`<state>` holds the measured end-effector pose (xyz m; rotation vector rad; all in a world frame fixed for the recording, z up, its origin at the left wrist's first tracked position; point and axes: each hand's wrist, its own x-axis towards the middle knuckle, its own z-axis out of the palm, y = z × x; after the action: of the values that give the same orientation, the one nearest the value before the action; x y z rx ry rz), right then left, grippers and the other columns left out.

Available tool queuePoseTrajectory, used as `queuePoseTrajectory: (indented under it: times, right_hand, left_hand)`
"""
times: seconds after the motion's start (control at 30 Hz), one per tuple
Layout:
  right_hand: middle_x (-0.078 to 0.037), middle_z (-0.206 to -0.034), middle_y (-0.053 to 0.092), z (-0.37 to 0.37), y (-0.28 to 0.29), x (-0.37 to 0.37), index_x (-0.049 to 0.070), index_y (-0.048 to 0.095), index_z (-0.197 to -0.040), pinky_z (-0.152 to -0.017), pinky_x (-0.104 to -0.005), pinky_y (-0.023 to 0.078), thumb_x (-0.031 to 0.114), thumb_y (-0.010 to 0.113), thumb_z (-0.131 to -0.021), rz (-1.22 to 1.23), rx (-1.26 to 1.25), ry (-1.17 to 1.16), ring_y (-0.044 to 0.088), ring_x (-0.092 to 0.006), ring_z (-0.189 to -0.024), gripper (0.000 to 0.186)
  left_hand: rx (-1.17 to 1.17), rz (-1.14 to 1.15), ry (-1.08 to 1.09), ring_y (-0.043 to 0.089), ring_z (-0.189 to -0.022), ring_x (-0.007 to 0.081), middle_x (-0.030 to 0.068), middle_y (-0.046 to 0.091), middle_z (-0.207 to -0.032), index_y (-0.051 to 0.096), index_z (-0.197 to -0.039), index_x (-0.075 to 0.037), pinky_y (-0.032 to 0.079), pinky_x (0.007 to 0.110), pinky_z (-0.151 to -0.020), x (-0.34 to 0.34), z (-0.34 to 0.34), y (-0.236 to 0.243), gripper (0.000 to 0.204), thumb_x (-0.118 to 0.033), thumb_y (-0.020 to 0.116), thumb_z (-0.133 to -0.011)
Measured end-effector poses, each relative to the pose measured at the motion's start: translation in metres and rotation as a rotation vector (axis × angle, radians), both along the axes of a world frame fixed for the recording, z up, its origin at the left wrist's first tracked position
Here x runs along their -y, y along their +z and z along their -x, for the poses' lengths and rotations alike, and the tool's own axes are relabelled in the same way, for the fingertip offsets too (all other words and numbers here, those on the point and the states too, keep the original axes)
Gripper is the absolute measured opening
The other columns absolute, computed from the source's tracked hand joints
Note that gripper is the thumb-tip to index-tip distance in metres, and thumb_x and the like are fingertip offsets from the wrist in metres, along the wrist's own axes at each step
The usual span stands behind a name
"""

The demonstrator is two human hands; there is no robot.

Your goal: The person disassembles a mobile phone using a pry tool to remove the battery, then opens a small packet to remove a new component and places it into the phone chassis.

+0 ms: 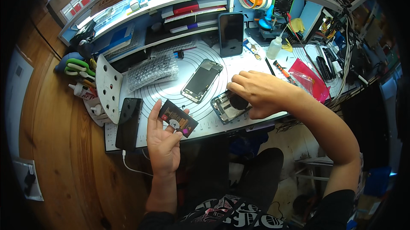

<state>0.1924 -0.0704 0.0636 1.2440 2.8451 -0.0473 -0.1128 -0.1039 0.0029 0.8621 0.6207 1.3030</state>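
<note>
My left hand [164,147] grips a thin black phone battery [182,122] between thumb and fingers, its printed face toward me. It is held tilted above the table's near edge. My right hand [261,94] is closed over an opened phone body [223,109], fingers at its far side and thumb at its near side. Beneath that hand, a round dark part [239,101] shows over the phone's inside; the palm hides the rest. A detached phone screen [202,80] lies between and beyond my hands, its inner side up.
A black phone [129,123] with a white cable lies at left, another phone [231,34] stands upright behind. Bubble wrap [153,72], a perforated white holder [108,88] and green-handled scissors [79,67] are left. A bottle [274,47], a screwdriver [282,69] and pink packet [309,78] lie right.
</note>
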Motion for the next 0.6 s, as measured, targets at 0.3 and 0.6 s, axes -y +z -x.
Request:
queuePoseTrajectory:
  times: [0.3,0.6]
  right_hand:
    - [-0.021,-0.104,0.063,0.009,-0.029,0.045,-0.007,0.062,-0.105,-0.090,-0.0416,0.055,0.040,0.078,-0.077,0.002,-0.186,-0.313,0.063,-0.0350,-0.103,0.058]
    - [-0.020,-0.116,0.066,-0.002,-0.059,0.073,-0.005,0.067,-0.122,-0.098,-0.0422,0.050,0.042,0.081,-0.087,-0.339,-0.475,-0.363,0.062,-0.0366,-0.111,0.059]
  left_hand:
    - [0.096,0.125,-0.159,0.055,-0.137,0.0443,0.0240,0.045,-0.148,0.026,-0.157,0.006,0.054,0.056,-0.111,-0.007,-0.025,-0.004,0.071,0.016,0.046,-0.089]
    - [0.404,0.324,-0.358,0.048,-0.143,0.0433,0.0268,0.043,-0.152,0.029,-0.155,0.003,0.051,0.064,-0.113,-0.008,-0.056,-0.010,0.062,0.015,0.043,-0.096]
